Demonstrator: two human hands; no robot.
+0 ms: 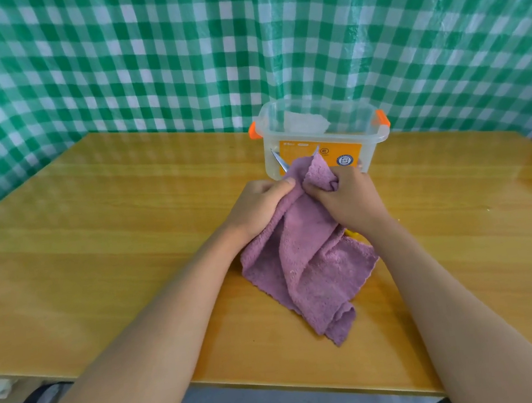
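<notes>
Purple cloth (pixel 311 262), one, in two hands (pixel 259 208) (pixel 347 200)

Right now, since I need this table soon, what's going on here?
A person works a purple cloth with both hands over the wooden table. The left hand pinches its upper edge; the right hand bunches a fold beside it. A thin metal tip pokes out near the top. A clear box with orange latches stands behind.

The purple fleecy cloth (pixel 311 262) is bunched at its top around scissors (pixel 282 164), whose metal blade pokes out. Its lower part lies crumpled on the table (pixel 127 217).
</notes>
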